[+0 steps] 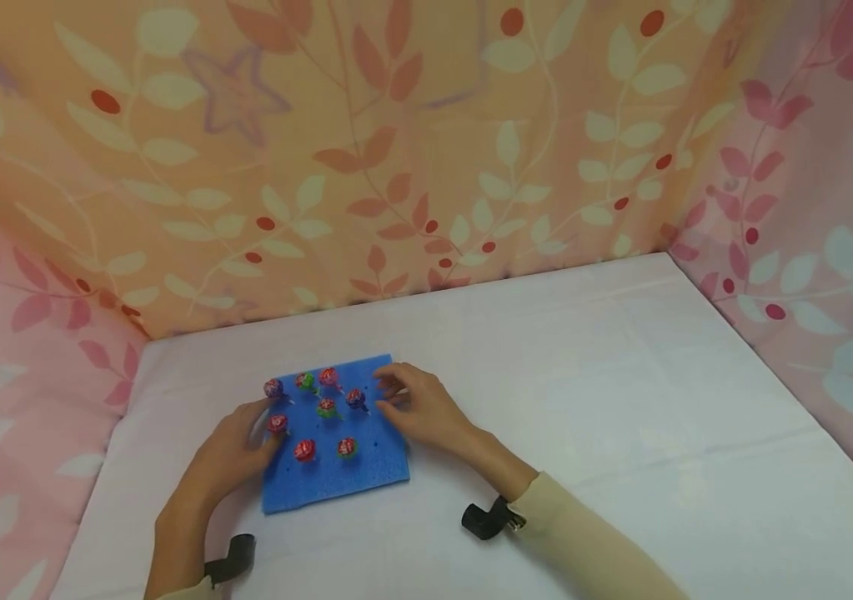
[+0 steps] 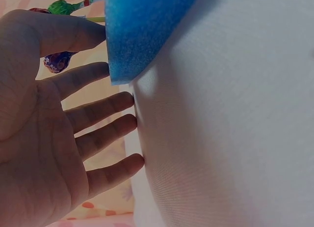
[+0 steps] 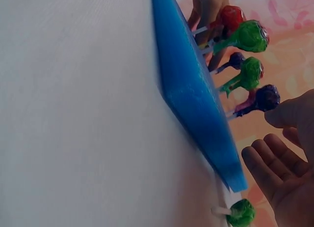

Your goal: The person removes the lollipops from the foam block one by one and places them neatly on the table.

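Note:
A blue foam board (image 1: 336,483) lies on the white table, with several wrapped lollipops standing in it by their sticks. My left hand (image 1: 227,454) is at the board's left side; its fingers (image 2: 100,111) are nearly straight. The thumb and index tips meet the foam edge, beside a red lollipop (image 1: 278,424). At the upper right edge, my right hand (image 1: 426,406) has loosely bent fingers and nothing between them. Its thumb is close to a purple lollipop (image 3: 267,98). A green lollipop (image 3: 241,213) appears past the board's far end in the right wrist view.
Small holes (image 1: 376,444) dot the foam. Patterned cloth (image 1: 396,150) hangs behind the table (image 1: 621,375) and along both sides. A black bracket (image 1: 488,521) sits at my right wrist and another bracket (image 1: 233,560) at my left.

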Available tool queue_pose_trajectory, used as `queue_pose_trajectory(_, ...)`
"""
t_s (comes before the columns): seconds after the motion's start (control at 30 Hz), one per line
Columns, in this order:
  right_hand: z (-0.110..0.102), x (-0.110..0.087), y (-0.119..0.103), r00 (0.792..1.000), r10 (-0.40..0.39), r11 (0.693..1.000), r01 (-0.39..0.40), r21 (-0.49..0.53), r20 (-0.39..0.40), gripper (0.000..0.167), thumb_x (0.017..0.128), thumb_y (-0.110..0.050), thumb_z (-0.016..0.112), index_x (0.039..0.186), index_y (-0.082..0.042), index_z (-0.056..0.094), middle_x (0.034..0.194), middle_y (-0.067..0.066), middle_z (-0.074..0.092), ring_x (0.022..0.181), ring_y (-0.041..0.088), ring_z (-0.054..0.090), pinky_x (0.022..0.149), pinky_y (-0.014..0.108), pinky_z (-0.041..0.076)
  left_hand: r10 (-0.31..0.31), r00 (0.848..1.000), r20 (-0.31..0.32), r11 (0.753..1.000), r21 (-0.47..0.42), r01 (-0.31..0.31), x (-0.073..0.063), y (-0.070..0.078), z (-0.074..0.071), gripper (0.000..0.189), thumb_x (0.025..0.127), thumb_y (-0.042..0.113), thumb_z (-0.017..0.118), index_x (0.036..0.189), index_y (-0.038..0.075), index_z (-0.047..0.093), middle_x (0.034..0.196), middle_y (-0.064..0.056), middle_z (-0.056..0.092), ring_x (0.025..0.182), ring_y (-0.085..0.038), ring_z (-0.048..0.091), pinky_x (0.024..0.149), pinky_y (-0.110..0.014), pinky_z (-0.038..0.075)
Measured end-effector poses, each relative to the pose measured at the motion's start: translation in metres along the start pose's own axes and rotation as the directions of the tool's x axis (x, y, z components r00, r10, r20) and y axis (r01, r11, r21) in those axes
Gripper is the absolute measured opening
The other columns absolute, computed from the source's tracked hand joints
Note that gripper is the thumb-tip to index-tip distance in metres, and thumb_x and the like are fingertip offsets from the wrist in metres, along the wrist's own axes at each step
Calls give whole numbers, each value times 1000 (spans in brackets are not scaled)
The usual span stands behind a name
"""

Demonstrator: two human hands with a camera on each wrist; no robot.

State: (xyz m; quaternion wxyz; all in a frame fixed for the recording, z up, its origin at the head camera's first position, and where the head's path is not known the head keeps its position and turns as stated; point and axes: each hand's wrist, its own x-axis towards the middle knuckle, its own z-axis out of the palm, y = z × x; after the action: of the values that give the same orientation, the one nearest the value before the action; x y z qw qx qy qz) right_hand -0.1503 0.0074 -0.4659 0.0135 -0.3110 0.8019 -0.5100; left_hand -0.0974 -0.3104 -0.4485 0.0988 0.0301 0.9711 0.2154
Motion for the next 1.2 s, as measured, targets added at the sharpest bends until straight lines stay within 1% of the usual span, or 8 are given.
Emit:
queue_pose_trajectory(0.1, 7, 4, -2, 1000, -13, 1000, 13, -2, 23, 42, 97, -5, 72, 137, 2, 60, 119, 17, 71, 106, 25, 75, 93, 30, 65, 6, 1000, -9, 1000, 7, -6, -1, 0, -2, 71, 99, 31, 67, 157, -2, 43, 156, -32, 50, 144, -57, 45, 115, -77, 39)
queue_pose_trajectory(0.2, 13, 7, -5, 999, -18, 1000, 18, -3, 47, 43, 98, -7, 72, 139, 1, 59, 125, 14, 71, 109, 23, 75, 96, 26, 64, 5, 1000, -14, 1000, 7, -5, -1, 1, -3, 70, 99, 31, 67, 157, -1, 44, 155, -32, 50, 144, -57, 45, 114, -77, 39)
queue_pose_trajectory(0.4, 20, 11, -6, 999, -1, 999, 3, -39, 49, 40, 99, -5, 70, 138, -2, 61, 130, 11, 70, 112, 21, 73, 96, 25, 63, 16, 1000, -16, 1000, 0, -16, -2, 2, -2, 69, 99, 29, 67, 157, -2, 44, 155, -32, 51, 145, -56, 45, 116, -76, 39)
queue_pose_trajectory(0.63, 25, 14, -4, 1000, -4, 993, 6, -114, 12, 34, 97, -2, 69, 130, -6, 66, 121, 7, 73, 106, 17, 71, 90, 21, 61, 9, 1000, -10, 1000, 2, -9, 0, 2, -1, 70, 100, 30, 67, 158, -1, 43, 156, -31, 51, 145, -56, 45, 115, -76, 39)
queue_pose_trajectory(0.77, 27, 13, -3, 1000, 0, 994, 2, -111, 24, 33, 98, -2, 69, 129, -7, 65, 118, 6, 73, 104, 16, 71, 89, 20, 61, 3, 1000, -11, 1000, 3, -2, -2, 2, -1, 71, 99, 30, 67, 158, -2, 43, 156, -32, 50, 145, -57, 44, 114, -77, 39)
queue_pose_trajectory(1.0, 25, 10, -3, 999, 21, 994, -17, -104, 36, 37, 98, -2, 70, 135, -6, 62, 112, 5, 76, 99, 13, 73, 90, 19, 62, -13, 1000, 0, 1000, -23, 13, -2, 3, 2, 71, 99, 28, 67, 159, -1, 41, 158, -31, 49, 146, -56, 43, 116, -76, 38)
queue_pose_trajectory(1.2, 25, 12, -3, 999, -7, 995, 11, -98, 41, 37, 98, -1, 69, 134, -4, 62, 110, 6, 76, 98, 14, 74, 89, 20, 62, -13, 1000, -3, 1000, -12, 13, -1, 3, 0, 71, 99, 28, 67, 159, -2, 41, 158, -31, 48, 147, -57, 43, 117, -76, 37)
